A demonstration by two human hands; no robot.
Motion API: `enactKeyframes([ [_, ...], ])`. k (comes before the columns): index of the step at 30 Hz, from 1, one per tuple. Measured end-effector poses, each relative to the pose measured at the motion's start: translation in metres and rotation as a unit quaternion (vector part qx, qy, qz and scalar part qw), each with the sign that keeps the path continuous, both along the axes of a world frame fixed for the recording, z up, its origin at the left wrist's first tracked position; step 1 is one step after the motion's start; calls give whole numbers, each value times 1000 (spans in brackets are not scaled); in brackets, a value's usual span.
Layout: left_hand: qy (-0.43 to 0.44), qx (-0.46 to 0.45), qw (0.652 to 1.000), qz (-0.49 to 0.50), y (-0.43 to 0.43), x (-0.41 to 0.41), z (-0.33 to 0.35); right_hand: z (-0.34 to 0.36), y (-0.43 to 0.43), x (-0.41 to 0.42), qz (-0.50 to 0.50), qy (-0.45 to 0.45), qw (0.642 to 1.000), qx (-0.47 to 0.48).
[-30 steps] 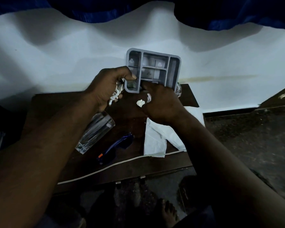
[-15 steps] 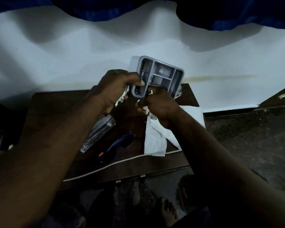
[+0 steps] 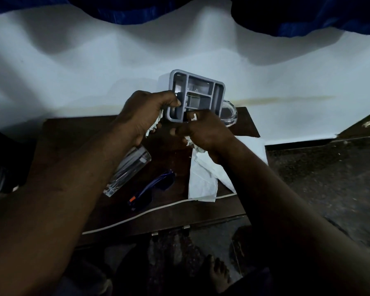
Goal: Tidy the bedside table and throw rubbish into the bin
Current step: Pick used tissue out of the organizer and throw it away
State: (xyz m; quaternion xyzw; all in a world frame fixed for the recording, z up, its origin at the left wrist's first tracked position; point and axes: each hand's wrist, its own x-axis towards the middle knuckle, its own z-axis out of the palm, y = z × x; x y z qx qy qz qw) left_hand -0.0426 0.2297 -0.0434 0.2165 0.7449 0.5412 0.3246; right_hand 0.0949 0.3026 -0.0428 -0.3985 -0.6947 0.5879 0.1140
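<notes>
A grey plastic organiser tray (image 3: 219,94) with several compartments is tilted up above the back of the dark wooden bedside table (image 3: 77,133). My left hand (image 3: 143,116) grips its left rim with the thumb on top, and crumpled white paper (image 3: 155,126) is tucked under the same fingers. My right hand (image 3: 203,131) curls around crumpled white paper (image 3: 188,143), with its fingers against the tray's lower edge. A flat white tissue (image 3: 203,180) lies on the table's right side under my right wrist.
A drinking glass (image 3: 126,171) lies on its side on the table. Blue sunglasses (image 3: 152,190) rest near the front, beside a white cable (image 3: 158,209) along the front edge. A glass dish (image 3: 229,114) stands behind the tray. A bed sheet lies behind; floor and a bare foot below.
The tray has been lifted and tilted up by my left hand. My right hand has gathered the small white paper scrap off the table and closed on it.
</notes>
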Motion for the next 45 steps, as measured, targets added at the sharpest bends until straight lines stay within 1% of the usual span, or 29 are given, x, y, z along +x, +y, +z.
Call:
enactKeyframes([
  [5, 24, -8, 1000, 15, 1, -2, -2, 15, 3, 13, 14, 14, 1000, 4],
  [8, 20, -4, 1000, 20, 1, -2, -2, 17, 6, 22, 21, 12, 999, 42],
  [10, 22, -6, 1000, 20, 2, -1, -2, 16, 8, 24, 11, 11, 999, 44],
  [12, 26, -11, 999, 21, 2, -1, -2, 18, 12, 25, -29, 14, 999, 30],
  [14, 17, -18, 999, 26, 2, -1, -2, 23, 19, 30, -54, 44, 998, 1],
  [17, 7, -35, 999, 21, 0, -3, -2, 29, 27, 39, -69, 122, 988, -67],
  [20, 0, -54, 999, 8, -1, -4, -4, 25, 34, 40, -98, 217, 955, -176],
  [25, -14, -76, 997, -21, 1, -2, -4, 24, 39, 38, -127, 280, 900, -309],
  [27, -22, -84, 996, -24, 2, -1, -4, 25, 38, 36, -134, 291, 893, -317],
  [30, -28, -91, 995, -21, 3, -2, -6, 22, 41, 32, -143, 269, 878, -369],
  [32, -29, -89, 995, -20, 4, -3, -7, 22, 42, 33, -125, 258, 875, -390],
  [35, -21, -89, 996, -18, 5, -5, -6, 34, 35, 39, -86, 267, 848, -451],
  [36, -15, -92, 996, -17, 5, -5, -6, 35, 33, 40, -81, 261, 845, -460],
  [37, -10, -94, 995, -16, 5, -5, -5, 37, 31, 41, -68, 243, 852, -458],
  [38, -6, -95, 995, -13, 6, -6, -5, 36, 30, 41, -46, 224, 868, -441],
  [40, 0, -98, 995, -8, 6, -6, -5, 26, 32, 40, -28, 179, 912, -367],
  [42, 4, -101, 995, -4, 7, -7, -6, 15, 35, 39, -56, 136, 945, -291],
  [45, 10, -109, 994, 0, 8, -8, -7, 6, 32, 40, -66, 108, 972, -197],
])
